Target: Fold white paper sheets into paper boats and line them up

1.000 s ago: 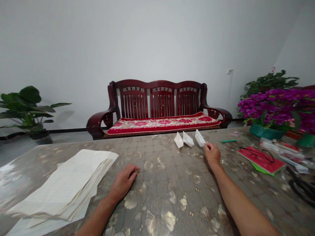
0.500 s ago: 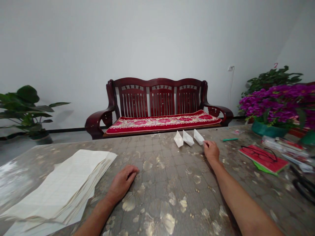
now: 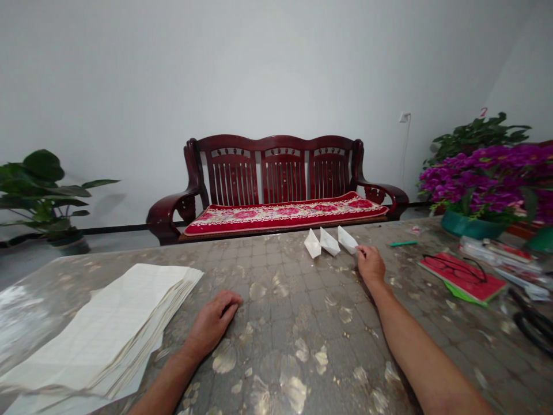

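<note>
Three white folded paper boats stand in a row near the table's far edge: a left boat (image 3: 313,244), a middle boat (image 3: 329,242) and a right boat (image 3: 347,240). My right hand (image 3: 370,265) is closed, its fingertips pinching the near right tip of the right boat. The underside of that grip is hidden. Palm down on the patterned table, my left hand (image 3: 218,317) rests with loosely bent fingers, the thumb a little apart, and nothing visible in it. To its left lies a thick stack of white paper sheets (image 3: 112,323).
On the right are a green pen (image 3: 404,244), black-framed glasses (image 3: 469,271) on a red notebook (image 3: 449,270), plastic packets (image 3: 496,253), scissors-like black handles (image 3: 533,331) and purple flowers (image 3: 488,173) in a teal pot. A wooden bench (image 3: 280,167) stands beyond the table (image 3: 276,323).
The right paper boat has shifted very slightly, with my right hand still at its tip. The whole view has moved a little; my left hand stays in place.
</note>
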Tool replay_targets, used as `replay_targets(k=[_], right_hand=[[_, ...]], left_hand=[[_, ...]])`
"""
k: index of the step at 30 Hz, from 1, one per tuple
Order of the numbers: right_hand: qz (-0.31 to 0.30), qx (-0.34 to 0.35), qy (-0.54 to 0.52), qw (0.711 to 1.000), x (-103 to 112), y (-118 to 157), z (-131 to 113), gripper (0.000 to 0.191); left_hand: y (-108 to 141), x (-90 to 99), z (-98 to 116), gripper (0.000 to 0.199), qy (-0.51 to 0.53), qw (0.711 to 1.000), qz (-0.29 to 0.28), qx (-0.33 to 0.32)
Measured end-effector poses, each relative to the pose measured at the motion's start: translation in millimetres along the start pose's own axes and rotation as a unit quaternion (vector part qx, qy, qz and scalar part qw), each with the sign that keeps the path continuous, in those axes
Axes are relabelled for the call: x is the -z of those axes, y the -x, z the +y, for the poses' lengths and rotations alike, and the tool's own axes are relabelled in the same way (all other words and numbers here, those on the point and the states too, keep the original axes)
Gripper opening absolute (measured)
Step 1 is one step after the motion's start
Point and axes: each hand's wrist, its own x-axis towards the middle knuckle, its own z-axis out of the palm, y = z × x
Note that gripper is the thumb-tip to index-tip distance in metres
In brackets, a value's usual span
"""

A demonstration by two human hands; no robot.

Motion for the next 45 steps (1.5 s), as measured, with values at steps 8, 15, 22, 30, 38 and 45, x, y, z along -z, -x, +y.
replay_targets(k=[8,15,22,30,38,45], right_hand=[[0.071,0.076,-0.130,0.986,16,1,-22,0.025],[-0.105,0.295,-0.253,0.916,33,16,-99,0.017],[-0.297,0.407,-0.315,0.804,44,59,-164,0.021],[-0.374,0.445,-0.337,0.741,34,91,-187,0.025],[-0.317,0.381,-0.389,0.776,17,105,-203,0.019],[-0.301,0.183,-0.400,0.846,16,142,-197,0.020]], left_hand=[[-2,0.9,4,0.023,0.025,0.999,0.036,0.027],[-3,9.3,11,0.043,0.164,0.961,0.131,0.180],[-10,14.8,46,0.048,0.285,0.938,0.071,0.183],[-14,9.2,80,0.037,0.225,0.962,-0.098,0.115],[-12,-6.4,81,0.010,0.081,0.984,-0.013,0.158],[-12,-1.0,47,0.021,0.053,0.950,0.164,0.260]])
